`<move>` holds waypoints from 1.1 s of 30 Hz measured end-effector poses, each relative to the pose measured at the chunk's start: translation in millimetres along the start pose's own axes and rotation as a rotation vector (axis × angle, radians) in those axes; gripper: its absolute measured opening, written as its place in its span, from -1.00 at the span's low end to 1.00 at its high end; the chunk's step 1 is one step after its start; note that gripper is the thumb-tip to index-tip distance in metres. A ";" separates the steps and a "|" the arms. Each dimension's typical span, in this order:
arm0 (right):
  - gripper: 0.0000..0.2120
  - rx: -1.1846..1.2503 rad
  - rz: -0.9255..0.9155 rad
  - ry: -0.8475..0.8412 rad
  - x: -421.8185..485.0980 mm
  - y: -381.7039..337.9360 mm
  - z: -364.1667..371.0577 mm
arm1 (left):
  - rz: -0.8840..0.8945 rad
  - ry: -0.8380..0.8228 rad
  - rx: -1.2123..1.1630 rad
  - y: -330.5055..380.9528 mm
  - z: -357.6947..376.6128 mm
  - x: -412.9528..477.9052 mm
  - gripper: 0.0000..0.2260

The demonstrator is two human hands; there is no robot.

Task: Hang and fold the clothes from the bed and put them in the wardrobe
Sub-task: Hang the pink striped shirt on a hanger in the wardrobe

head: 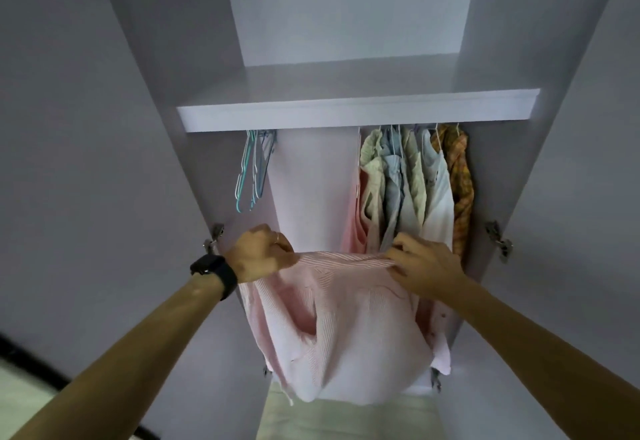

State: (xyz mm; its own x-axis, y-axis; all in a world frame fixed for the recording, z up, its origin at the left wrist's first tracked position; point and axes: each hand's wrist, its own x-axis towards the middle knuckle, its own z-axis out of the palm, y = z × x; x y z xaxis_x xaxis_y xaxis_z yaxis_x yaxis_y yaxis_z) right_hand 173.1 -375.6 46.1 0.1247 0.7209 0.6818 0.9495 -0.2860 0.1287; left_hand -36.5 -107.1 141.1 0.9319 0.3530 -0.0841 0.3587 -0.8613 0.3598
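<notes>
1. I see my two hands, one pink striped shirt (346, 328), one shelf (346, 114) and one open wardrobe (311, 180)
2. Six hanging clothes (412, 180) are in a row under the shelf on the right side: one pink, one cream, one blue, one pale green, one white and one orange with checks
3. A bunch of empty hangers (251, 169) is on the left side under the shelf. They sit so close together that I cannot count them
4. My left hand (263, 252) is curled in a fist round the left end of the shirt's top edge. There is one black watch (214, 271) on that wrist and one ring (277, 237) on a finger
5. My right hand (422, 266) pinches the right end of the same edge with fingers and thumb
6. The top edge goes tight from one hand to the other. The rest of the shirt hangs down below both hands, in front of the wardrobe and lower than the six hanging clothes
</notes>
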 end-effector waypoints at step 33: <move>-0.84 1.164 1.252 -0.154 0.7 -49.3 66.9 | -0.181 0.607 0.313 -90.9 -48.1 -0.1 -0.73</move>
State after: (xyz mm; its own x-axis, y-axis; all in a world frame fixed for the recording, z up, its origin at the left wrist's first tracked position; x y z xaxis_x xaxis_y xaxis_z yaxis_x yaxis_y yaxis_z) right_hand 145.6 -318.7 -8.0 0.8556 0.5017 -0.1277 -0.0561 -0.1553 -0.9863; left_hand -71.9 -11.3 153.1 0.6940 0.5632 0.4485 0.5885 -0.8026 0.0972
